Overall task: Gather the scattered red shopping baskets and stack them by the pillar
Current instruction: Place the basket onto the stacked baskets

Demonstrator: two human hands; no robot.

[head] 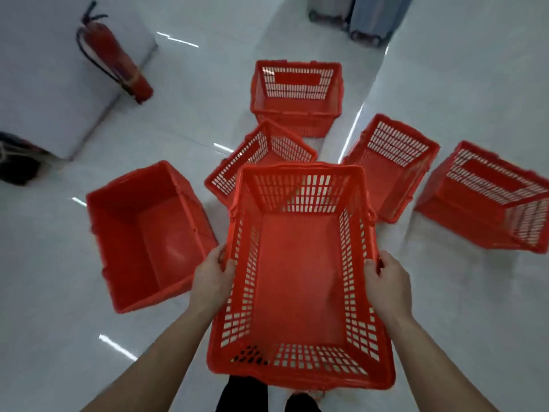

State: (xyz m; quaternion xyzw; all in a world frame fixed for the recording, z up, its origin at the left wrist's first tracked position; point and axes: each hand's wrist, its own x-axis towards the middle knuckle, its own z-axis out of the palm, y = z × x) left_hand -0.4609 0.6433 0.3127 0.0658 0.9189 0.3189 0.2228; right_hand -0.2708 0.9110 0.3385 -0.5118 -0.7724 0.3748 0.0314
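Fingers (222, 257) of left hand (212, 281), right hand (387, 282) clamped on held basket (297, 278) side rims; basket empty.

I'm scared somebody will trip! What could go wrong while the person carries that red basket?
Two things might. The held basket, gripped by the left hand and right hand at its side rims, hides part of the middle basket on the floor just ahead, so a foot could catch it. And the fire extinguisher stands by the pillar, so stacking there could knock it over.
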